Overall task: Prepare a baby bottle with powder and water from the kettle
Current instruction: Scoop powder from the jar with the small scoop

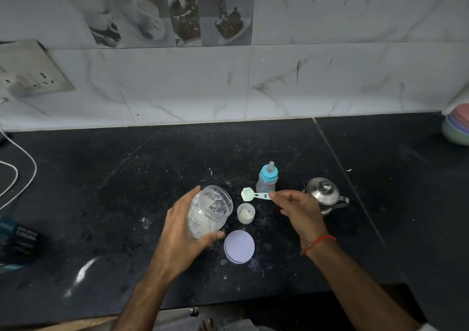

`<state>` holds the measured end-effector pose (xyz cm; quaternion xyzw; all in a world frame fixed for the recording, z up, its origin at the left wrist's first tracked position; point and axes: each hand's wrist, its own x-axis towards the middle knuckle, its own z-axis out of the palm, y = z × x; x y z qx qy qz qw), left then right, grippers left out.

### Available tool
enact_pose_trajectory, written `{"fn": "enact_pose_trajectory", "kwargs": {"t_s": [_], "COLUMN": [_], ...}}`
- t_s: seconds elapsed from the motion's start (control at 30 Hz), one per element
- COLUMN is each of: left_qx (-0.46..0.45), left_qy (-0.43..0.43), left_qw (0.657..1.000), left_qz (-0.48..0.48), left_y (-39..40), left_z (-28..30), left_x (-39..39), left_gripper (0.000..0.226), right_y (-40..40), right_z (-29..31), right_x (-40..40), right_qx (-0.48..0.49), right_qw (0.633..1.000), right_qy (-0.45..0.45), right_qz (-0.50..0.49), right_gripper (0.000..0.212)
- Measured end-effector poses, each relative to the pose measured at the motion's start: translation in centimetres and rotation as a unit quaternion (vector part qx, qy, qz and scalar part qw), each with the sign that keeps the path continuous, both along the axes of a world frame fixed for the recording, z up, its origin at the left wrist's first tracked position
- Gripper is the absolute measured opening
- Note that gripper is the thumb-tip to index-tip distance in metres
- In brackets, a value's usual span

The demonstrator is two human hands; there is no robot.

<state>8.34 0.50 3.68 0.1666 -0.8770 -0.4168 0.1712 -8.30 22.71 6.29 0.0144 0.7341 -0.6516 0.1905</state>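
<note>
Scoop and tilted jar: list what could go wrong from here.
1. The left hand holds the open jar tilted; powder could spill onto the counter.
2. The right hand pinches the scoop only by its handle tip; it may tip before reaching the small cup.
3. The baby bottle still wears its teat, so nothing can go in yet.

Kettle [326, 196]: left side hidden by the right hand [300, 210].
Bowls [458, 125]: cut off at the right edge.
Dark box [19, 242]: print blurred, unreadable.
</note>
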Motion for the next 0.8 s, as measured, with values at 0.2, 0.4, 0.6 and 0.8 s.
{"fn": "enact_pose_trajectory", "kwargs": {"t_s": [0.2,0.4,0.6,0.8], "left_qx": [0.003,0.002,0.005,0.0], "left_qy": [0.002,-0.005,0.001,-0.003], "left_qw": [1.0,1.0,1.0,1.0], "left_qz": [0.007,0.013,0.018,0.014], "left_y": [-0.3,-0.6,-0.9,-0.8], "left_z": [0.1,-0.1,-0.2,-0.2], "left_x": [0.3,0.6,0.9,1.0], "left_gripper": [0.109,0.11,0.109,0.111], "right_y": [0.1,0.3,0.6,0.8], "right_z": [-3.0,-4.7,-5.1,-5.1], "right_x": [1.1,2.2,1.9,1.8], "right_qx": [0.144,0.3,0.276,0.25], "right_qw": [0.938,0.787,0.755,0.774], "right_qy": [0.313,0.528,0.586,0.574], "right_qz": [0.027,0.111,0.1,0.099], "right_gripper": [0.006,0.011,0.012,0.016]}}
